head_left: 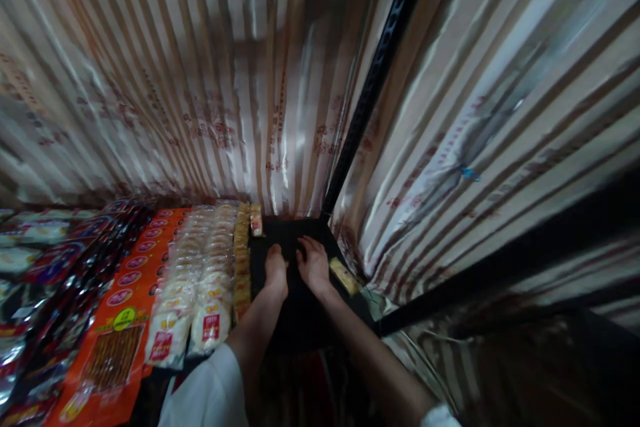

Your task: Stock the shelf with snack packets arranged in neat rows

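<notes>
My left hand point(276, 271) is over the black shelf point(295, 327), just right of a column of small gold-wrapped packets point(243, 250). Its fingers are mostly hidden from this angle, so I cannot make out whether it holds anything. My right hand point(314, 265) rests on or just above the same shelf, fingers forward and a little apart, thumb toward the left hand. Nothing shows in it. One gold packet point(257, 220) stands at the back beside the column. To the right of my right hand, a yellowish packet point(344, 276) lies at the shelf's edge.
Left of the gold packets are rows of clear-wrapped round crackers point(210, 313), orange snack packs point(120, 320) and dark shiny packs point(65, 320). A black slotted post point(370, 93) rises at the back corner. Striped plastic sheeting point(225, 80) hangs behind; a dark bar point(480, 260) crosses at right.
</notes>
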Tool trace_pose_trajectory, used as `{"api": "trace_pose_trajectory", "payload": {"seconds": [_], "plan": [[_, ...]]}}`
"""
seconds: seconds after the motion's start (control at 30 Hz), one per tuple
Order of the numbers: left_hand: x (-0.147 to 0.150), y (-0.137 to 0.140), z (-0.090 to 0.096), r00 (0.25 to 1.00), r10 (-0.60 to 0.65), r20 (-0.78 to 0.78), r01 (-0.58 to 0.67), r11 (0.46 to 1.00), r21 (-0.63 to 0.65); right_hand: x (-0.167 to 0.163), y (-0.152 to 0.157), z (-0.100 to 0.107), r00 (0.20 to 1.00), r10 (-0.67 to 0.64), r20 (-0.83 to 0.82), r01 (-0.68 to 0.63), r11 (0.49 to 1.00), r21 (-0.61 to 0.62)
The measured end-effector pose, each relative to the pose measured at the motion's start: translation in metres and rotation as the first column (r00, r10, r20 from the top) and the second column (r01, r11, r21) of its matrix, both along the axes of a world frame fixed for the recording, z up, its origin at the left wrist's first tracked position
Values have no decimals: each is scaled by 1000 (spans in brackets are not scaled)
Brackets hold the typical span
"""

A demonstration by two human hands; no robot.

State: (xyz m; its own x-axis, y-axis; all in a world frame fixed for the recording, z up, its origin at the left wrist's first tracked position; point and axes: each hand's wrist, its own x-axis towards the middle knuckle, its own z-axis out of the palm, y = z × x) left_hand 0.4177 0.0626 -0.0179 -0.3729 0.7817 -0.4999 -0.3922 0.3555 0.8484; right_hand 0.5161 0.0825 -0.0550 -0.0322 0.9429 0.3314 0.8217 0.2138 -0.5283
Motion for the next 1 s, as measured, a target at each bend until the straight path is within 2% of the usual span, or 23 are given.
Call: {"api": "trace_pose_trajectory", "payload": {"seconds": [0.13, 0.2, 0.3, 0.4, 0.5, 0.57, 0.63, 0.7, 0.77, 0.87, 1.0], "plan": [[13, -22, 11, 998, -41, 42, 43, 997, -71, 42, -35, 12, 959, -104, 263, 135, 986, -99], [20, -33, 16, 997, -59, 54, 64, 994, -91, 54, -49, 16, 929, -104, 356, 173, 970, -171], [30, -50, 19, 995, -85, 60, 91, 990, -107, 59, -64, 19, 906, -45, 420, 165, 953, -254], [35, -67, 16, 994, -99, 56, 105, 987, -123, 54, -77, 19, 919, 6, 395, 109, 957, -268], [34, -83, 11, 994, -92, 50, 99, 983, -155, 44, -86, 16, 965, 79, 251, -13, 967, -254], [31, -91, 8, 995, -85, 46, 91, 982, -162, 37, -90, 13, 991, 121, 63, -101, 961, -256], [27, -98, 7, 996, -76, 42, 82, 984, -157, 29, -92, 12, 977, 98, -191, -153, 942, -298], [22, -103, 8, 997, -69, 45, 75, 987, -145, 22, -94, 10, 894, 9, -448, -196, 908, -372], [17, -107, 9, 996, -68, 56, 75, 989, -127, 16, -97, 10, 769, -104, -631, -242, 866, -438], [10, -110, 11, 994, -73, 76, 81, 991, -103, 11, -103, 15, 638, -248, -729, -281, 807, -520], [2, -112, 12, 994, -94, 60, 98, 993, -61, 14, -108, 30, 555, -307, -773, -357, 752, -555]]}}
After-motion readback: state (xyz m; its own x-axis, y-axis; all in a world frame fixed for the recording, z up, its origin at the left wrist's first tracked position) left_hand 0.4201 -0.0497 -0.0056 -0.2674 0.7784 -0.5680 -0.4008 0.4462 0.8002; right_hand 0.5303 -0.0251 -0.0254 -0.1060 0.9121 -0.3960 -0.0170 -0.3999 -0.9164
